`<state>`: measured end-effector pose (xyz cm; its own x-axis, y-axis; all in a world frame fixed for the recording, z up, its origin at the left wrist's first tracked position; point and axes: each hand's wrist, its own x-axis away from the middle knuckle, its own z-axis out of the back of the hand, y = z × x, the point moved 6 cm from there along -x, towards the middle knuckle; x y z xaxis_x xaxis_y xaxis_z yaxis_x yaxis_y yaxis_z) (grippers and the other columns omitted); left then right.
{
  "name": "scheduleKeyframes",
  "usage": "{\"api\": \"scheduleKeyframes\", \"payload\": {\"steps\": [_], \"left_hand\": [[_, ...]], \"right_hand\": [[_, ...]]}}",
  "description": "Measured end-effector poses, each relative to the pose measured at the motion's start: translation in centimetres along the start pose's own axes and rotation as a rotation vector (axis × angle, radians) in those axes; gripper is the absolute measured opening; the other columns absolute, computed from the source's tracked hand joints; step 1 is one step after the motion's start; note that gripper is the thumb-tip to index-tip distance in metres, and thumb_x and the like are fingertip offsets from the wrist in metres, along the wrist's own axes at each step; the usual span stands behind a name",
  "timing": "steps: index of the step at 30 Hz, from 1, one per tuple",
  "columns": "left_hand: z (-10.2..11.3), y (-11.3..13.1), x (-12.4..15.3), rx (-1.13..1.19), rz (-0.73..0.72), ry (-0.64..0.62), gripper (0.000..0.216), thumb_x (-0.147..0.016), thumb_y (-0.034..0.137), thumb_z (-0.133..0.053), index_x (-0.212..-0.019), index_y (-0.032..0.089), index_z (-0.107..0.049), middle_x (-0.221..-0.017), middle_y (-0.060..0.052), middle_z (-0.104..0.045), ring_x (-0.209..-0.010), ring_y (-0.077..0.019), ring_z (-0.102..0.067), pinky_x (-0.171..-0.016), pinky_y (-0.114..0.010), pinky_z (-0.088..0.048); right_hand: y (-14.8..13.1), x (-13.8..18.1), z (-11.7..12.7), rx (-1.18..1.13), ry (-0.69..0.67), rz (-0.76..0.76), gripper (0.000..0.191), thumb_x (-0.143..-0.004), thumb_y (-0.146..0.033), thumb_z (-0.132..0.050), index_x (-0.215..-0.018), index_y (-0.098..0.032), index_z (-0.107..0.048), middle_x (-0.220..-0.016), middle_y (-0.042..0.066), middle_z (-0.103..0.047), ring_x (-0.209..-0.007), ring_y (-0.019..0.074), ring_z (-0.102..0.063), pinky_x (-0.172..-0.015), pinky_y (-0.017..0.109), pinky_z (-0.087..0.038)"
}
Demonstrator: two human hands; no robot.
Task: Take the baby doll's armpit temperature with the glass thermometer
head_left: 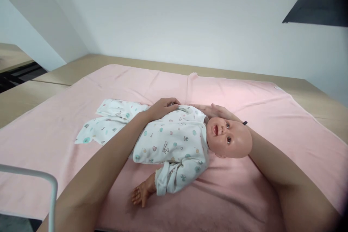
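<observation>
A baby doll (229, 138) lies on its back, its head to the right and its legs to the left. It wears a white printed shirt (171, 134) and matching pants (108, 128). My left hand (163, 108) reaches across the belly; its fingers and thumb are bent together at the shirt's far edge, possibly round the far sleeve. Behind the doll's head and far shoulder lies my right hand (217, 111), with fingers stretched out and the thumb apart, partly hidden by the shirt and head. The doll's near hand (141, 193) sticks out of its cuff.
Under the doll a pink blanket (272, 108) covers much of the wooden table (62, 70). A white wall rises behind. At the lower left a white bent bar (53, 195) stands in front of my left forearm. A dark frame (312, 11) hangs at the upper right.
</observation>
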<state>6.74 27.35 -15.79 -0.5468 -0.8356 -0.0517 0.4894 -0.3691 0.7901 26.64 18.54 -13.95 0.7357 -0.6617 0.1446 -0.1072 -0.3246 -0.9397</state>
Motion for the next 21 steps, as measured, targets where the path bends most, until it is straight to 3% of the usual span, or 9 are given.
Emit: {"api": "scheduleKeyframes", "payload": {"steps": [4, 12, 16, 21], "left_hand": [[-0.1, -0.2, -0.1, 0.002, -0.001, -0.009, 0.035, -0.094, 0.050, -0.052, -0.107, 0.024, -0.072, -0.103, -0.003, -0.071, -0.091, -0.0216, -0.060, -0.083, -0.036, -0.046], [0.0, 0.0, 0.0, -0.008, 0.007, -0.002, 0.036, -0.092, 0.051, -0.052, -0.106, 0.024, -0.072, -0.100, -0.003, -0.071, -0.088, -0.0218, -0.060, -0.080, -0.035, -0.047], [0.0, -0.1, 0.0, -0.010, 0.007, -0.011, 0.036, -0.094, 0.050, -0.051, -0.108, 0.024, -0.071, -0.102, -0.003, -0.071, -0.088, -0.0212, -0.060, -0.080, -0.035, -0.046], [-0.1, -0.3, -0.1, -0.005, 0.000, -0.022, 0.033, -0.095, 0.049, -0.051, -0.107, 0.025, -0.071, -0.104, -0.002, -0.071, -0.090, -0.0205, -0.060, -0.081, -0.034, -0.045]], "right_hand": [[0.0, 0.2, 0.1, -0.055, -0.002, -0.033, 0.067, -0.107, -0.053, -0.017, -0.150, -0.007, -0.040, -0.152, 0.018, -0.049, -0.134, 0.0297, -0.055, -0.110, 0.053, -0.041], [0.5, 0.2, 0.6, -0.112, -0.015, -0.095, 0.067, -0.105, -0.056, -0.022, -0.149, -0.009, -0.041, -0.142, 0.017, -0.060, -0.113, 0.0271, -0.067, -0.094, 0.047, -0.054], [0.9, 0.4, 1.0, -0.111, -0.024, -0.145, 0.063, -0.106, -0.049, -0.025, -0.148, -0.005, -0.042, -0.135, 0.019, -0.064, -0.102, 0.0281, -0.071, -0.089, 0.050, -0.055], [1.1, 0.8, 1.3, -0.117, -0.011, -0.137, 0.067, -0.105, -0.055, -0.025, -0.145, -0.005, -0.045, -0.132, 0.018, -0.065, -0.096, 0.0278, -0.072, -0.085, 0.049, -0.056]]}}
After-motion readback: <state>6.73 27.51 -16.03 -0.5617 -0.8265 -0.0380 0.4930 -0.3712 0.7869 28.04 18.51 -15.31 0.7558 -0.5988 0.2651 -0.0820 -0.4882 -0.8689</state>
